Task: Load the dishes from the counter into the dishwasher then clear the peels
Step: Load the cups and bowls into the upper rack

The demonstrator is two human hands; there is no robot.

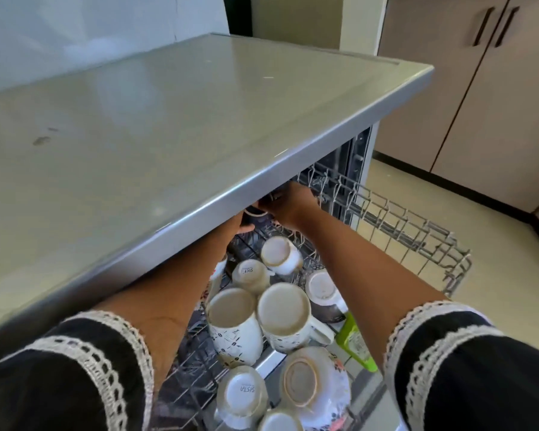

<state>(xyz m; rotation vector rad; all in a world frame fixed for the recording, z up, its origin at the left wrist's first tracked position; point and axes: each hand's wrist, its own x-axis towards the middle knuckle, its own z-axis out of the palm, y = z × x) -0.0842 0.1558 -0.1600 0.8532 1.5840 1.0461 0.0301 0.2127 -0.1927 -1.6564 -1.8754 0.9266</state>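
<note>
Both hands are reaching in under the front lip of the steel counter [175, 126], way at the back of the pulled-out upper rack [417, 231] of the dishwasher. The right hand [293, 206] has its fingers curled around a dark cup [255, 211], and the left hand [241, 223] is up against the same cup from the near-left side. Most of that hand is hidden by the counter edge, so honestly can't tell if it's actually gripping or just steadying it. The cup itself is mostly covered too; a pale curved edge shows just under the counter lip, but which way it points isn't clear. In front of it the rack is packed with white mugs, all upside down with bases up: a small mug [280, 255] tipped toward the right, then two tall patterned mugs [231, 325] side by side, touching. Nearest the camera sits a floral bowl [315, 381], also inverted. A green bottle [355, 340] pokes out at the rack's right side.
</note>
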